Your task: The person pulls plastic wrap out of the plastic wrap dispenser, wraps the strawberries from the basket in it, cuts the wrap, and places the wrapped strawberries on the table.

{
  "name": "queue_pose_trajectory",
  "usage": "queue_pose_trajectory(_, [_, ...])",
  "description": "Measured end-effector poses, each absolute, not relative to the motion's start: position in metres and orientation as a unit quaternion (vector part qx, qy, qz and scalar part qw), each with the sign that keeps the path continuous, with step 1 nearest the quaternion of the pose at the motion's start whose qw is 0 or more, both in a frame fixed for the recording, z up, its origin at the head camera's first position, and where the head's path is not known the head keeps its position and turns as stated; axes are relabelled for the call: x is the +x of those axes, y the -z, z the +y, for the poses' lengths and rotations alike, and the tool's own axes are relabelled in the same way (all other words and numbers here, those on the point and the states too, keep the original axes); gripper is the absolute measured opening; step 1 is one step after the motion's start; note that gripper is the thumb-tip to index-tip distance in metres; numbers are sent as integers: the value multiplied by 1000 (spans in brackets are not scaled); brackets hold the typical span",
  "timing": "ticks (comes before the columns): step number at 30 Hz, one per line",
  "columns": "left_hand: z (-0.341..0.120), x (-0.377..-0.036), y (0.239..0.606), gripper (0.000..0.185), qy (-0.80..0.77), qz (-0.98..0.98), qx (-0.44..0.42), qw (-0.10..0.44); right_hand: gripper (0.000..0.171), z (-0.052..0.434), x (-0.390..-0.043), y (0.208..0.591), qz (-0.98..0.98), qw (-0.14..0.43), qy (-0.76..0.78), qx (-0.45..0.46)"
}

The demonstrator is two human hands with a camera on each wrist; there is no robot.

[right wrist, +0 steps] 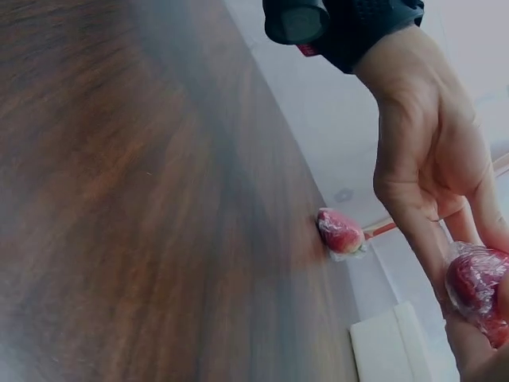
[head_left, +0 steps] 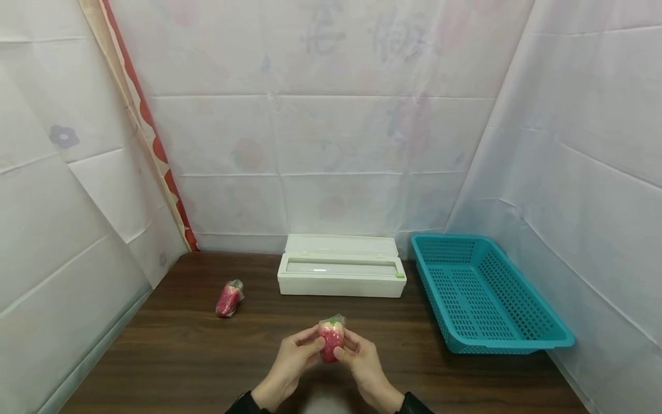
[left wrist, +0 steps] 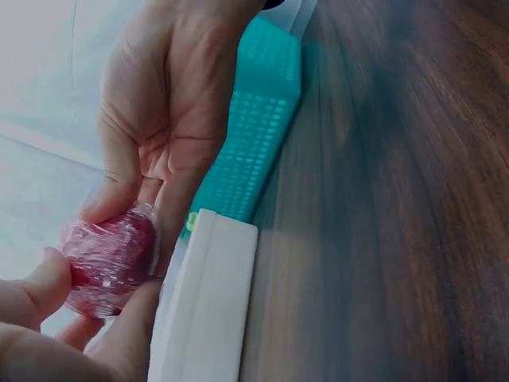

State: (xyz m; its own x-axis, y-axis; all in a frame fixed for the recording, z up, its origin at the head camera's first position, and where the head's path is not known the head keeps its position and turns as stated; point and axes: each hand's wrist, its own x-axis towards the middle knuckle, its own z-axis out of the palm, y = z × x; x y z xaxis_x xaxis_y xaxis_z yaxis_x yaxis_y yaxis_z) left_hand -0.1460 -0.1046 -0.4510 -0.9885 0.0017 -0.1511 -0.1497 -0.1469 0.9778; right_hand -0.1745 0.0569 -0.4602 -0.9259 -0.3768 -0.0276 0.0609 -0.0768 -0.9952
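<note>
Both hands hold one red fruit wrapped in cling film point(head_left: 331, 335) just above the dark wooden table point(head_left: 176, 356), near its front edge. My left hand point(head_left: 313, 345) pinches the fruit from the left and my right hand point(head_left: 345, 348) from the right. In the left wrist view the wrapped fruit point(left wrist: 107, 263) sits between the fingertips of both hands. The right wrist view catches the same fruit point(right wrist: 475, 280) at its right edge. A second wrapped red fruit point(head_left: 229, 298) lies on the table to the left, also seen as the small wrapped fruit point(right wrist: 340, 232) farther off.
A white cling-film dispenser box point(head_left: 341, 273) stands at the back middle with its lid up. A teal perforated basket point(head_left: 486, 293) with nothing in it stands at the right. White sheets hang on all sides.
</note>
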Motion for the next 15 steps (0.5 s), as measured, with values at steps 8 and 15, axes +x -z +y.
queue_pose_trajectory(8, [-107, -146, 452, 63, -754, 652, -18, 73, 67, 58, -177, 457, 678, 145, 713, -104])
queue_pose_trajectory(15, [-107, -144, 458, 61, -748, 660, -16, 65, 82, 60, -176, 461, 647, 158, 730, -151])
